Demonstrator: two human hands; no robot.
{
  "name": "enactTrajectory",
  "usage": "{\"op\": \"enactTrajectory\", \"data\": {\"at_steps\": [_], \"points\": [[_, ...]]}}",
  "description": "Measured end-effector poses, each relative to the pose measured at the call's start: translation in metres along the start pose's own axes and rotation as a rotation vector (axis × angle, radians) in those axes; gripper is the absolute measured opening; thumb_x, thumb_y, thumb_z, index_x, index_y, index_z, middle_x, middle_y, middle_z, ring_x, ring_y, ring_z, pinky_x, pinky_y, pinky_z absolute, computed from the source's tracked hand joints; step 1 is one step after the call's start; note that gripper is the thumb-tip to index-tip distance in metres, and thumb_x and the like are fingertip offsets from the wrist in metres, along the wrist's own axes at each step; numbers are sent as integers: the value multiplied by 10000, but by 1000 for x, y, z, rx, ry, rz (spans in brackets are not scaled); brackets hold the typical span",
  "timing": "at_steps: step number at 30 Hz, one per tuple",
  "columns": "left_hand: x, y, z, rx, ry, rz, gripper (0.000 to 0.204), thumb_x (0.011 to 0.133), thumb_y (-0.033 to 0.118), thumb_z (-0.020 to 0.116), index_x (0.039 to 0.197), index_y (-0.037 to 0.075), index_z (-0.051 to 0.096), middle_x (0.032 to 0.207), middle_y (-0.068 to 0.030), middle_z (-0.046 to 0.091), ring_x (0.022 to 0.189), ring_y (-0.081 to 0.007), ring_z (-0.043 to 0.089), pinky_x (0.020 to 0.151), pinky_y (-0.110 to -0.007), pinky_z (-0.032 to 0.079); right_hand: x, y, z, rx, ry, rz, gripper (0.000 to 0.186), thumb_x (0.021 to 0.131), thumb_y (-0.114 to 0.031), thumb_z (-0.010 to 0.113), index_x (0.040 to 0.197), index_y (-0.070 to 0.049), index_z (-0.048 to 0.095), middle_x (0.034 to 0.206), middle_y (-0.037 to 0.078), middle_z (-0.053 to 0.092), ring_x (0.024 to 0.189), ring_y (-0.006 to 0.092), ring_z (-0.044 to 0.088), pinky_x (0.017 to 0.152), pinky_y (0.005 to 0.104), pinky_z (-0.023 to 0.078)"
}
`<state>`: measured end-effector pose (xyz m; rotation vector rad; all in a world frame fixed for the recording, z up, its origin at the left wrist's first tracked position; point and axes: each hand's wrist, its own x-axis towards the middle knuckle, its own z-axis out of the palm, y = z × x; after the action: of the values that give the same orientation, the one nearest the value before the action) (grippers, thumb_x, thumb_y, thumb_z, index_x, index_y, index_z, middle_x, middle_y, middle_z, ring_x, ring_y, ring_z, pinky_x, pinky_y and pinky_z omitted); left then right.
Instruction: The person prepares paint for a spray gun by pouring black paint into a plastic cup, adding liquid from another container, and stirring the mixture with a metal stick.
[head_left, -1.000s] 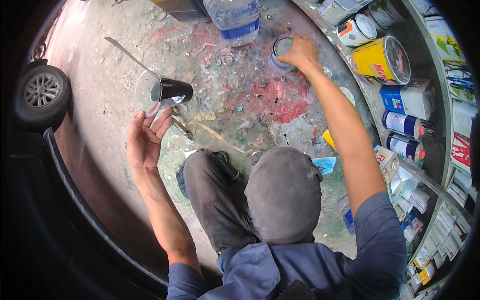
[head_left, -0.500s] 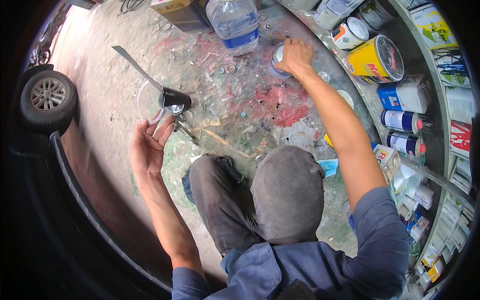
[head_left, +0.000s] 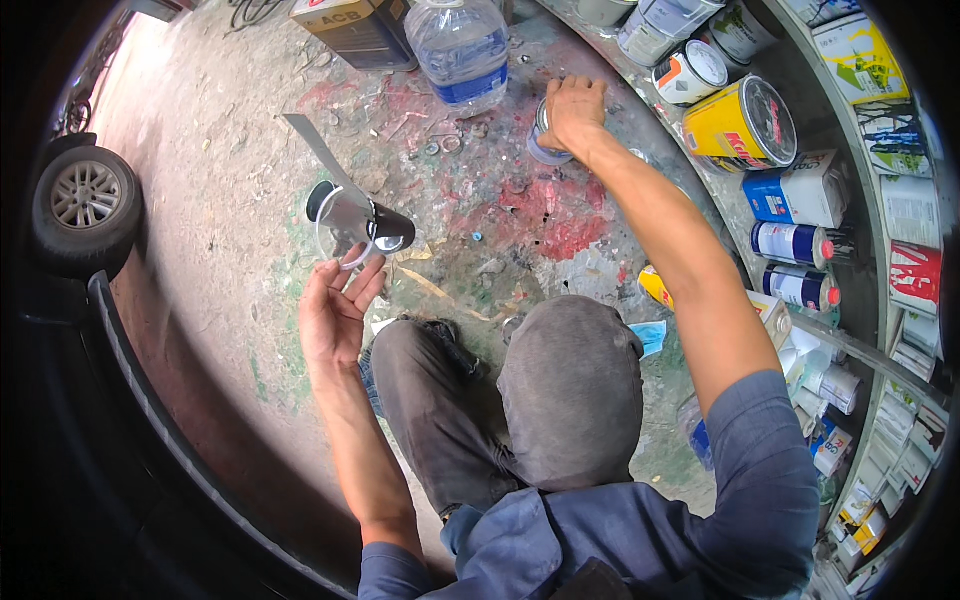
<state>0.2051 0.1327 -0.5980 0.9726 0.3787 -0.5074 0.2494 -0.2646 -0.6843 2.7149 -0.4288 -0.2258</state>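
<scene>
My left hand (head_left: 335, 312) pinches the rim of a clear plastic cup (head_left: 346, 218) between thumb and fingertips, tilting it above the floor. Just behind it a black cup (head_left: 395, 230) lies close against the clear one, and I cannot tell whether they touch. A flat grey metal strip (head_left: 326, 155) slants up from the black cup's mouth. With my right arm stretched forward, my right hand (head_left: 577, 112) grips a small round can (head_left: 546, 152) from above; the can stands on the paint-stained floor, its top partly hidden by the fingers.
A large clear water jug (head_left: 460, 60) and a rectangular tin (head_left: 355, 32) stand ahead. Shelving on the right holds a yellow can (head_left: 740, 125) and several other cans and bottles. A blue mask (head_left: 649, 337) lies by my knee. A vehicle's wheel (head_left: 88, 198) is at the left.
My left hand has moved right with the clear cup, bringing it over beside the black cup. My right hand stays at the can, its fingers slightly shifted.
</scene>
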Motion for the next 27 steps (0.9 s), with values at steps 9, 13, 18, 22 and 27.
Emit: {"op": "enactTrajectory", "data": {"at_steps": [9,13,18,22,27], "points": [[2,-22,2,-20,9,-8,86,945,97,557,969,17,581,1188,-246,630,1062,-448,651,867,-486,603,-9,7,-8,156,-67,48,854,625,-577,798,1229,-35,533,1213,149,605,1128,297,566,936,541,403],[0,-24,-4,-33,13,-26,75,945,87,562,978,21,568,1201,-239,626,1068,-446,649,868,-490,602,-22,18,-15,299,-8,127,866,626,-570,792,1233,-11,528,1211,159,610,1144,297,565,954,531,402],[0,-38,-11,-46,7,-47,72,949,87,564,986,25,566,1223,-244,615,1079,-452,642,871,-491,599,-53,63,24,1227,251,399,784,676,-447,810,1219,37,518,1185,196,614,1134,274,578,929,420,460],[-2,-53,-18,-35,-51,-48,111,970,139,555,1015,40,578,1305,-278,562,1160,-461,594,935,-474,574,-141,56,92,1927,215,401,687,741,-202,791,1291,12,437,1165,111,566,1064,192,554,929,342,451],[2,-71,-6,-39,-15,-32,36,955,55,557,951,38,589,1306,-270,569,1087,-439,643,888,-493,594,-248,-1,174,2027,40,485,815,720,-170,810,1377,-29,348,1280,137,499,1196,228,490,1022,368,406]]}}
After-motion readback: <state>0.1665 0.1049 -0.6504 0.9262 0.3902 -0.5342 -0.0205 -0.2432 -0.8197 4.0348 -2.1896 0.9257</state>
